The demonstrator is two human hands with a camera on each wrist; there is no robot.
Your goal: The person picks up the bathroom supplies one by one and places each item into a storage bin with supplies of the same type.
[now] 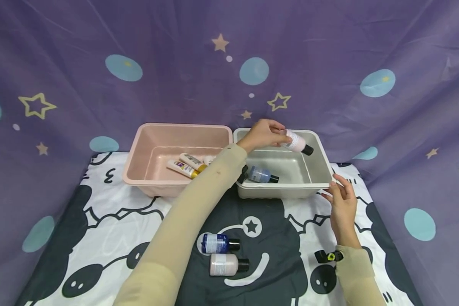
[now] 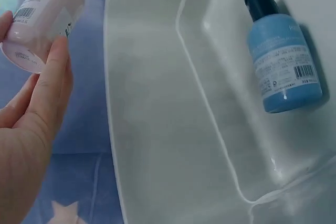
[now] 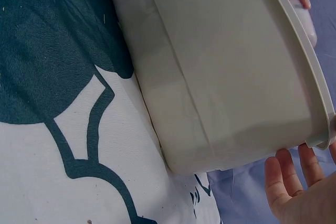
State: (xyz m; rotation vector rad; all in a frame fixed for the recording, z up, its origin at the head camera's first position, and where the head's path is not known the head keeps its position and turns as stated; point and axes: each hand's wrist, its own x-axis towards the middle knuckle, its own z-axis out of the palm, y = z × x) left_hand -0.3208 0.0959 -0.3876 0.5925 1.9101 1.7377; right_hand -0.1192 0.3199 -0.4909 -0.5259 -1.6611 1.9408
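My left hand (image 1: 265, 135) grips a pale pink bottle (image 1: 296, 141) with a black cap, over the back of the light grey bin (image 1: 283, 185). The bottle tilts, cap pointing down to the right; its label and base show in the left wrist view. Inside that bin lies a blue bottle (image 2: 286, 61) on its side, black cap on. My right hand (image 1: 343, 206) holds the rim at the bin's front right corner. Some of its fingers (image 3: 286, 174) are below the lip, and part of the hand is cut off in the right wrist view.
A pink bin (image 1: 143, 180) adjoins on the left, with white tubes (image 1: 181, 168) with yellow caps in it, partly hidden by my left sleeve. Nearer, a dark blue bottle (image 1: 216, 243) and another pale pink bottle (image 1: 223, 264) lie on the patterned cloth. A purple curtain (image 1: 183, 85) hangs behind.
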